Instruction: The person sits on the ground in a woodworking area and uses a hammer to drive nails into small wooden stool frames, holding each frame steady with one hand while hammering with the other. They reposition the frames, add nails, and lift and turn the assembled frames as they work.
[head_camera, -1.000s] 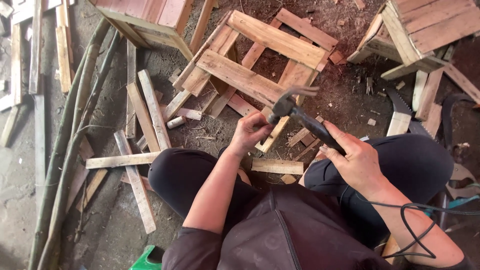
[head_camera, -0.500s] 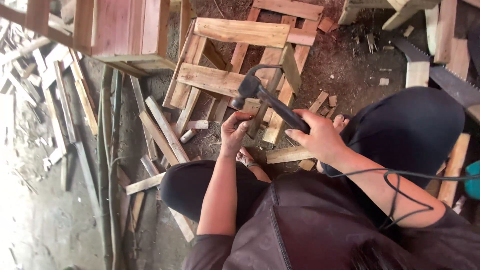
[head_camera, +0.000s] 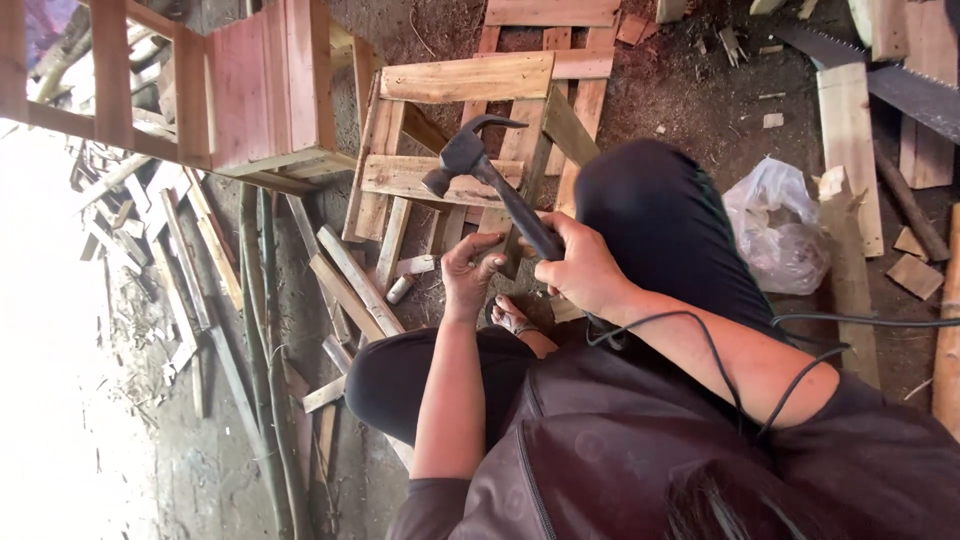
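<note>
My right hand (head_camera: 583, 270) grips the black handle of a claw hammer (head_camera: 470, 160), whose dark steel head is raised over a frame of pale wooden slats (head_camera: 465, 78) on the dirt floor. My left hand (head_camera: 468, 275) is cupped just left of the hammer handle, fingers curled down against a slat (head_camera: 526, 195) near my knee. Whether it pinches a nail I cannot tell. I sit on the ground in black trousers, one bare foot (head_camera: 512, 318) showing below the hands.
A wooden crate-like stool (head_camera: 262, 90) stands at the upper left. Loose slats and bamboo poles (head_camera: 262, 330) lie along the left. A clear plastic bag (head_camera: 780, 225), a hand saw (head_camera: 900, 85) and planks (head_camera: 850, 150) lie to the right. A black cable (head_camera: 750, 345) crosses my right arm.
The view has swung right and closer. The hammer stays raised in my right hand, its head now lifted a little higher over the slats. My left hand stays by the slat.
</note>
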